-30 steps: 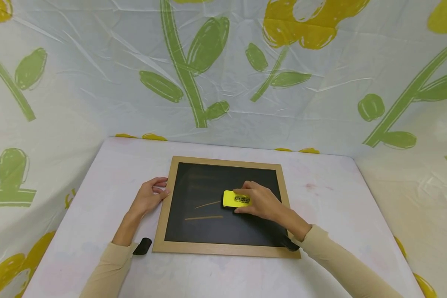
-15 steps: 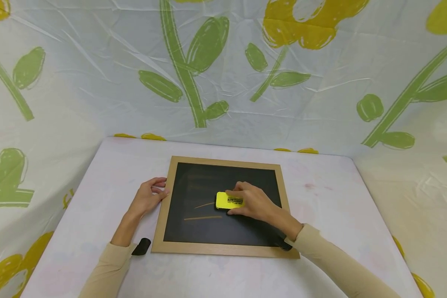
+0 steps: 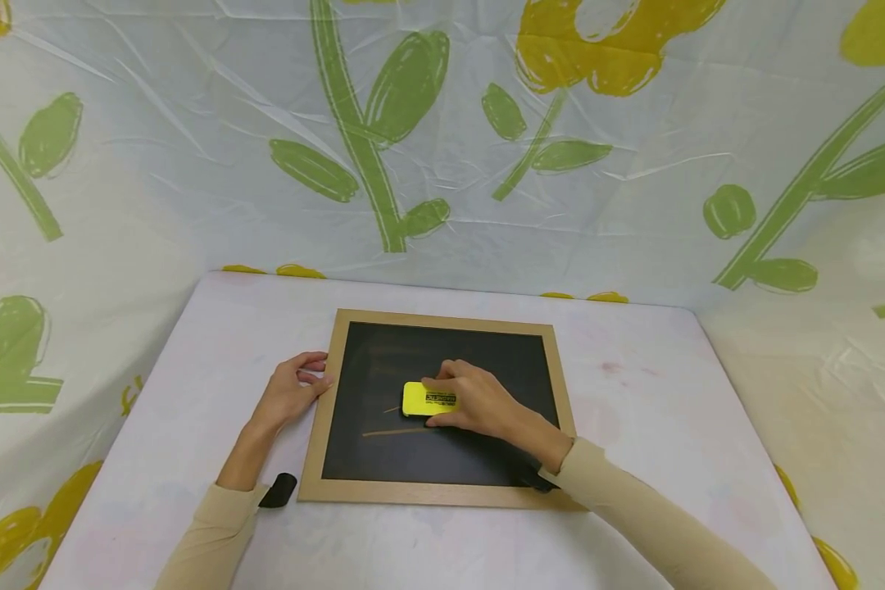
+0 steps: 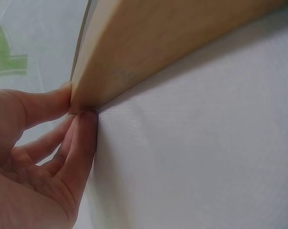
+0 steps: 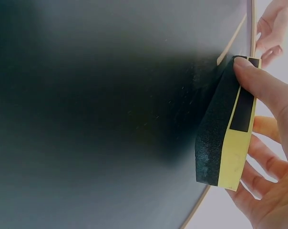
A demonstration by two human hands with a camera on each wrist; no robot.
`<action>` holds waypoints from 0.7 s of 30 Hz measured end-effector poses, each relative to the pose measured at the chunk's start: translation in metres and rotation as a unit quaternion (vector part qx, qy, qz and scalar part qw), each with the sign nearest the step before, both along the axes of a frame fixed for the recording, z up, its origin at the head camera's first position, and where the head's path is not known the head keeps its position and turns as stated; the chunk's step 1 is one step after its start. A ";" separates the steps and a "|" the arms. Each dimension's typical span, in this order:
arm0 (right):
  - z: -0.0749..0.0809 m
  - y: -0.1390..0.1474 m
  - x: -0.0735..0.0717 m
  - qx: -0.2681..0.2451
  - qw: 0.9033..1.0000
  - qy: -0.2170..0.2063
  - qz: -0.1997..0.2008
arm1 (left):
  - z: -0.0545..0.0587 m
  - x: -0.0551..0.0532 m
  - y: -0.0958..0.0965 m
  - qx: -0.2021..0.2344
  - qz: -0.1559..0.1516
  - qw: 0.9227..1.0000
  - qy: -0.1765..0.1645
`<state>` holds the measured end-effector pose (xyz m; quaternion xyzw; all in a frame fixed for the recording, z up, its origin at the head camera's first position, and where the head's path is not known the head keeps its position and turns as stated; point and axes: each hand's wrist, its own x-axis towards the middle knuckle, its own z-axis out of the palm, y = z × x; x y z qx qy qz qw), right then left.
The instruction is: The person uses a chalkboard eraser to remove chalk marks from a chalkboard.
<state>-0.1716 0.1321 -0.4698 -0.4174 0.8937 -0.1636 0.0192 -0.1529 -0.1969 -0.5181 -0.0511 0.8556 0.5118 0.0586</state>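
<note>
A small chalkboard [image 3: 487, 459] with a light wooden frame lies on the table. At its left side, my left hand [image 3: 292, 392] pinches the frame [image 4: 134, 47], thumb on the upper edge and fingertips at the lower edge in the left wrist view. My right hand [image 3: 479, 401] grips a yellow-topped board eraser [image 3: 419, 399] with a black felt base, held over the middle of the board. Thumb and fingers span its two long sides; the felt [image 5: 211, 138] faces the dark surface. A chalk line [image 3: 394, 432] runs below the eraser, and a shorter stroke [image 3: 391, 410] pokes out at its left end.
The table [image 3: 634, 393] has a white cover with faint pink and blue patches. Behind it hangs a flower-print cloth [image 3: 229, 164]. A black strap piece [image 3: 278, 490] shows beside the left cuff, and another dark piece [image 3: 537, 479] lies under the right wrist.
My right hand has slid the eraser leftward across the board, covering more of the shorter upper stroke and the right end of the lower line. My left hand stays at the frame.
</note>
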 end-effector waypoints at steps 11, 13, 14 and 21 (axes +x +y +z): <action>0.001 -0.020 0.001 0.002 1.000 0.012 0.015 | 0.001 0.001 0.001 0.002 0.002 1.000 -0.004; 0.001 -0.023 0.002 0.005 1.000 0.011 0.016 | 0.001 0.001 0.001 0.003 0.002 1.000 -0.004; 0.001 -0.025 0.002 0.006 1.000 0.010 0.017 | 0.001 0.001 0.001 0.004 0.003 1.000 -0.005; 0.000 -0.035 0.002 0.006 1.000 0.013 0.026 | 0.002 0.001 0.001 0.007 0.002 1.000 -0.004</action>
